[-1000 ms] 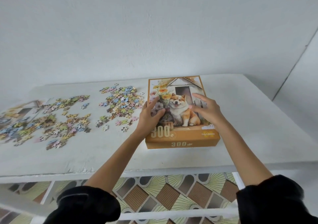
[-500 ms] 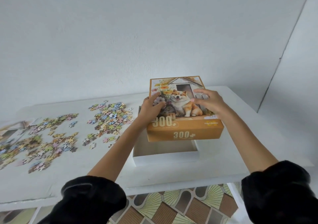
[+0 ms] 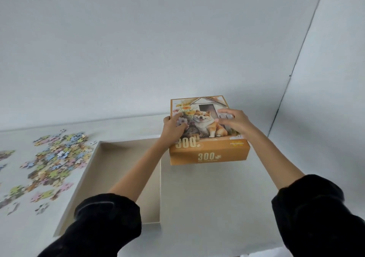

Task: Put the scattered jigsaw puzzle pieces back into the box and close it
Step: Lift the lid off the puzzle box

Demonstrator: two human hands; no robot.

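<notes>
Holding the lid [image 3: 209,154] up just right of the open box [image 3: 126,145], the left hand [image 3: 173,130] gripped its left edge, and the right hand [image 3: 235,121] clasped its right side, fingers [image 3: 227,111] curled over the picture. Both grips sat toward the lid's near end, so its far end could dip or slip. The pieces [image 3: 57,158] lay scattered on the table [image 3: 207,197] left of the box, none inside; the left sleeve [image 3: 106,217] might sweep some off the near edge. The table right of the box gave room to set the lid down, short of the wall [image 3: 138,59].
</notes>
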